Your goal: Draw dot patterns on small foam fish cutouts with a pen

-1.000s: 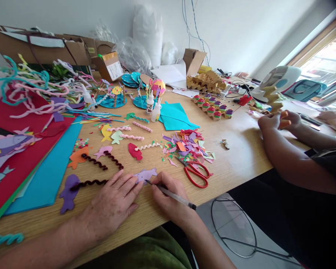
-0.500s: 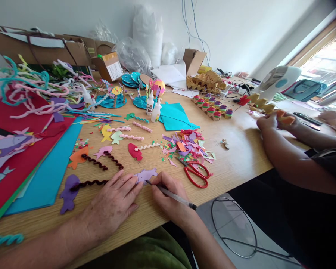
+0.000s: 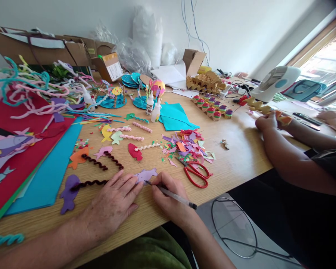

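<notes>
A lilac paper fish [image 3: 147, 175] lies flat on the table between my hands, with small dark marks on it. My left hand [image 3: 116, 200] rests flat, fingers stretched out, its fingertips on the head end of the fish. Between thumb and fingers, my right hand [image 3: 170, 198] grips a pen [image 3: 179, 198] whose tip touches the fish's lower edge. Left of my left hand lies a purple paper fish [image 3: 70, 192] with a dark brown curled pipe cleaner [image 3: 92, 183] running under my fingers. Farther up are a red fish [image 3: 134, 152] and an orange fish [image 3: 78, 157].
Red-handled scissors [image 3: 196, 175] lie right of my hand, below a heap of paper scraps [image 3: 190, 145]. Glue bottles [image 3: 156, 112] stand beyond. Coloured sheets [image 3: 44, 186] and tangled pipe cleaners [image 3: 30, 89] fill the left. Another person's hands [image 3: 268, 121] hold an orange-painted carton piece at right.
My hands, the pen and the lilac fish stay almost still. The other person's hands shift slightly left and turn the orange-painted piece.
</notes>
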Demonstrator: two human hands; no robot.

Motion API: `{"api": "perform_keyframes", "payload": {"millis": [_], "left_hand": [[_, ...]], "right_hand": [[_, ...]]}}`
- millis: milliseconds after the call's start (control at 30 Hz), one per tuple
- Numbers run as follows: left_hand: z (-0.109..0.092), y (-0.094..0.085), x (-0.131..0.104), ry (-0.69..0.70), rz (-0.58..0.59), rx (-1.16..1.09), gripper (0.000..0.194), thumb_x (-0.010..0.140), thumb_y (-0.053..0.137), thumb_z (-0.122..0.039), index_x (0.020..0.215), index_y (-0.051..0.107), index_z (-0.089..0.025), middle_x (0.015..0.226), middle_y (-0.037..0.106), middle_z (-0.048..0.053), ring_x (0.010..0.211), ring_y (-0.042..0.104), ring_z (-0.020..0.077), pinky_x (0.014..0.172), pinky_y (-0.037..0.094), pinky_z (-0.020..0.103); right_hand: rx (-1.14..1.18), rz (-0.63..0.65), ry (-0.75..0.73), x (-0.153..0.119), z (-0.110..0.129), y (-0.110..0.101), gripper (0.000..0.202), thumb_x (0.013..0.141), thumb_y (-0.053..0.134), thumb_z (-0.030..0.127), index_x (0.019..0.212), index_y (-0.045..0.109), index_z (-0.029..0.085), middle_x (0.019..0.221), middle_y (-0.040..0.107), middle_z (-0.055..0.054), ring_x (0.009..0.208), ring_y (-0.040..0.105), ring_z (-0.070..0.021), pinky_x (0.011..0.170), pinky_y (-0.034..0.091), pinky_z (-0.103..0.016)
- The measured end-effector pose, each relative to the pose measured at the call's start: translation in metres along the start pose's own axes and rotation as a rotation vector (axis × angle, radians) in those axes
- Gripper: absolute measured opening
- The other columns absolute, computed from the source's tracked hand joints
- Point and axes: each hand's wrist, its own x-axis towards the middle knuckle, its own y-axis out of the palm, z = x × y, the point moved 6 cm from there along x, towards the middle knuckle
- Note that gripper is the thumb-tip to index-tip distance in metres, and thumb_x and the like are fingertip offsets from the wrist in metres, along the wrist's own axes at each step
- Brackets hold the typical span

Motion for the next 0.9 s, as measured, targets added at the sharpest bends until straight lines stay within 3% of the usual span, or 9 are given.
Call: {"api": "perform_keyframes", "payload": {"millis": [700, 900], "left_hand": [[-0.0010, 0.0013, 0.0004, 0.000, 0.003, -0.018, 0.031, 0.095, 0.034, -0.019, 0.111, 0.059, -0.009, 0.107, 0.065, 0.009, 0.103, 0.056, 0.0243, 0.096, 0.036, 0.042], [0.0004, 0.0025, -0.0009, 0.007, 0.019, -0.024, 0.030, 0.094, 0.037, -0.020, 0.113, 0.058, -0.010, 0.106, 0.064, 0.010, 0.102, 0.057, 0.0245, 0.096, 0.036, 0.043]], "right_hand": [[0.049, 0.004, 0.005, 0.0004, -0.0014, 0.0002, 0.009, 0.070, 0.046, 0.012, 0.067, 0.052, 0.019, 0.057, 0.053, 0.004, 0.049, 0.045, -0.0088, 0.050, 0.035, -0.018], [0.179, -0.102, 0.104, -0.0030, -0.0088, -0.0091, 0.005, 0.073, 0.048, 0.020, 0.070, 0.052, 0.020, 0.054, 0.047, 0.005, 0.046, 0.040, -0.0086, 0.044, 0.031, -0.019]]}}
